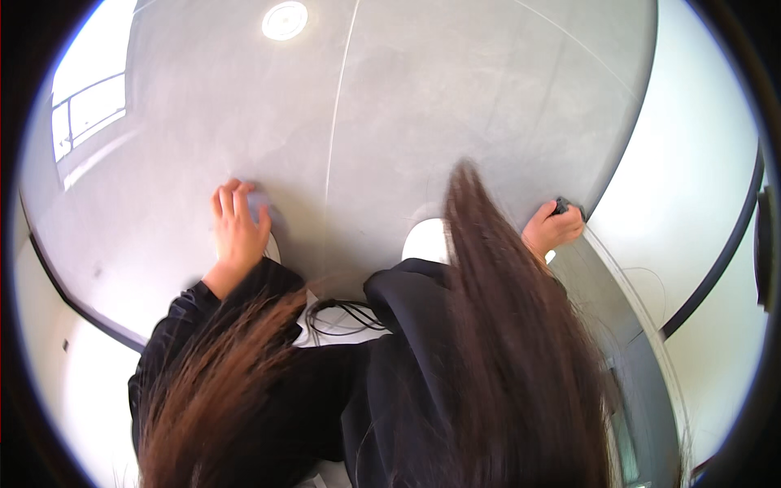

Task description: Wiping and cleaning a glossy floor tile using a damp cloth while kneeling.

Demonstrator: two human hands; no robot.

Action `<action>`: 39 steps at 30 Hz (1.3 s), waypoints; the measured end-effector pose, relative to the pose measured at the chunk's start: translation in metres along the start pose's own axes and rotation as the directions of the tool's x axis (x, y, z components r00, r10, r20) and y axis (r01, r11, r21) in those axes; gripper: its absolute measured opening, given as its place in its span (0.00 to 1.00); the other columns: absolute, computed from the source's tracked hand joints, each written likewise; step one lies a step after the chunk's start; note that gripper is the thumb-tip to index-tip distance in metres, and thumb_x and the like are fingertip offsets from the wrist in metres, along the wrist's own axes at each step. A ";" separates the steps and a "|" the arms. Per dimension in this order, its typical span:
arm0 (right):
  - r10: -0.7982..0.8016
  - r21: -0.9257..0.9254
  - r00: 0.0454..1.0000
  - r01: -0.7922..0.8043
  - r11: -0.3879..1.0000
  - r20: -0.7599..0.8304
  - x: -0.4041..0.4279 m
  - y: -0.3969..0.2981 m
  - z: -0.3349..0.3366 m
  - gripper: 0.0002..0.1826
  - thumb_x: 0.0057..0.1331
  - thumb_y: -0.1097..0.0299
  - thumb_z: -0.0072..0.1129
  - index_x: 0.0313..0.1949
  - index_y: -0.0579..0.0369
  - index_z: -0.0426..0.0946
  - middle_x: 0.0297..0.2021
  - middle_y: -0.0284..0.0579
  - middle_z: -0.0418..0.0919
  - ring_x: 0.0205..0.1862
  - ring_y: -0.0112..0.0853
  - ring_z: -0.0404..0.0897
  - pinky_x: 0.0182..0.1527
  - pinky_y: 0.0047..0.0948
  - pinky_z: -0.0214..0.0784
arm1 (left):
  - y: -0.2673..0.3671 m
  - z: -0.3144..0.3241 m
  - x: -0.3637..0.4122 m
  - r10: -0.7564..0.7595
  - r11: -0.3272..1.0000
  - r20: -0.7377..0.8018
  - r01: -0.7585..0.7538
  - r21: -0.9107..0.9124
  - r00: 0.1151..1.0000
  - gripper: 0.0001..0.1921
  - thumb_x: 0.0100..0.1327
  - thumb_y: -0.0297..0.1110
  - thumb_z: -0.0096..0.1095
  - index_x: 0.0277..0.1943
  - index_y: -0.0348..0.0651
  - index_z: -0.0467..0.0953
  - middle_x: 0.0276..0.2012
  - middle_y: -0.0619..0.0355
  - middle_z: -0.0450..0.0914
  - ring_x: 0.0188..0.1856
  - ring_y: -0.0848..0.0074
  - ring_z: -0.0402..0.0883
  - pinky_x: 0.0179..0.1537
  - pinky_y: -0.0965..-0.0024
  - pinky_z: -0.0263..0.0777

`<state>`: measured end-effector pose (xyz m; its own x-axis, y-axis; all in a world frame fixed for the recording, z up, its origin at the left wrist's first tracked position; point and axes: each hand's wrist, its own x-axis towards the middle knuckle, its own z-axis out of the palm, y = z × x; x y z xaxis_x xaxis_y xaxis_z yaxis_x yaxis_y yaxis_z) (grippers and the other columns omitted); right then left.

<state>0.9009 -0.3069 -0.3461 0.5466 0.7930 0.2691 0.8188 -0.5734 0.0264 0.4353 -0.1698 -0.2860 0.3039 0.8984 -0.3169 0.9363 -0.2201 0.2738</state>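
Note:
My left hand is at the left of the view with its back up, the fingers bent and the thumb spread. A pale bluish patch shows between its thumb and fingers; whether it is a held object or part of the floor's look, I cannot tell. At the right, my right hand is closed around a small black object, mostly hidden by the fingers. Long hair hangs between the hands and covers the right forearm. Both arms come from a black garment.
Grey floor with a pale seam spreads ahead, reflecting a round light. One white shoe tip pokes out near the middle, another white edge beside my left hand. A black cable loops near my body. A white wall with dark trim curves along the right.

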 end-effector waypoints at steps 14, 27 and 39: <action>-0.106 0.194 0.993 0.096 0.976 0.044 0.064 -0.108 0.014 0.24 0.59 0.76 0.52 0.56 0.60 0.63 0.58 0.62 0.61 0.58 0.54 0.63 0.59 0.47 0.54 | -0.005 -0.007 0.010 0.139 0.973 0.265 -0.081 -0.217 0.954 0.18 0.53 0.27 0.59 0.48 0.38 0.66 0.45 0.49 0.68 0.49 0.54 0.66 0.47 0.57 0.67; 0.273 0.069 0.959 -0.278 0.958 0.071 0.026 -0.077 0.017 0.27 0.65 0.71 0.45 0.64 0.58 0.55 0.63 0.72 0.49 0.64 0.61 0.53 0.63 0.54 0.46 | -0.002 -0.007 0.011 0.169 0.965 0.183 -0.125 -0.231 0.968 0.16 0.51 0.24 0.59 0.45 0.39 0.68 0.44 0.50 0.69 0.47 0.55 0.67 0.45 0.58 0.67; -0.567 0.414 0.804 0.460 0.786 0.182 0.046 -0.105 -0.046 0.21 0.50 0.65 0.68 0.46 0.36 0.79 0.49 0.36 0.73 0.56 0.42 0.68 0.57 0.54 0.59 | -0.008 -0.003 0.004 0.158 0.986 0.149 -0.148 -0.075 0.976 0.17 0.52 0.23 0.56 0.46 0.38 0.68 0.41 0.51 0.70 0.45 0.57 0.69 0.44 0.59 0.67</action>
<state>0.8317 -0.2195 -0.2927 0.0072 0.9996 0.0261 0.9673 -0.0003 -0.2537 0.4282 -0.1634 -0.2869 0.4710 0.7858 -0.4009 0.8650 -0.3221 0.3848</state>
